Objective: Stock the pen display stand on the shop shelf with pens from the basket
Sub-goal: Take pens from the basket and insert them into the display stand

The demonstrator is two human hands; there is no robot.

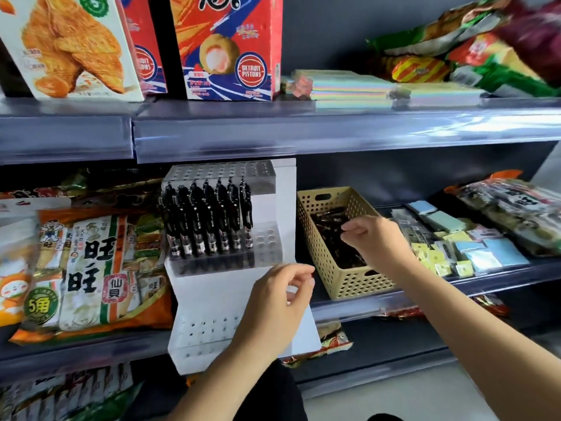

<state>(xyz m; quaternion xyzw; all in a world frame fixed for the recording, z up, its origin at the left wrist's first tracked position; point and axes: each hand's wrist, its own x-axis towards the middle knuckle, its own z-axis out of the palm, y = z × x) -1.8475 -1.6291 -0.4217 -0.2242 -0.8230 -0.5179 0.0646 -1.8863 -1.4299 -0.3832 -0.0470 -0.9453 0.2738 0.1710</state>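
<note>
- The pen display stand (274,192), white and stepped, is standing on the middle shelf (513,273) between the snack bags (91,268) and the basket (343,284).
- A row of black pens (209,220) is standing upright in the stand's upper clear rack, side by side, clips at the top.
- The tan perforated basket is sitting just right of the stand, with a dark heap of loose pens (331,238) lying inside it.
- The right hand (375,238) is reaching over the basket, its fingers (352,230) bunching together just above the heap; whether a pen is being pinched between them cannot be told.
- The left hand (277,302) is hovering in front of the stand's lower step, its fingers (299,276) curling loosely with nothing visible in them.
- Packs of pastel sticky notes (485,252) are lying on the same shelf to the right of the basket.
- Snack boxes (230,47) are standing on the shelf above.
</note>
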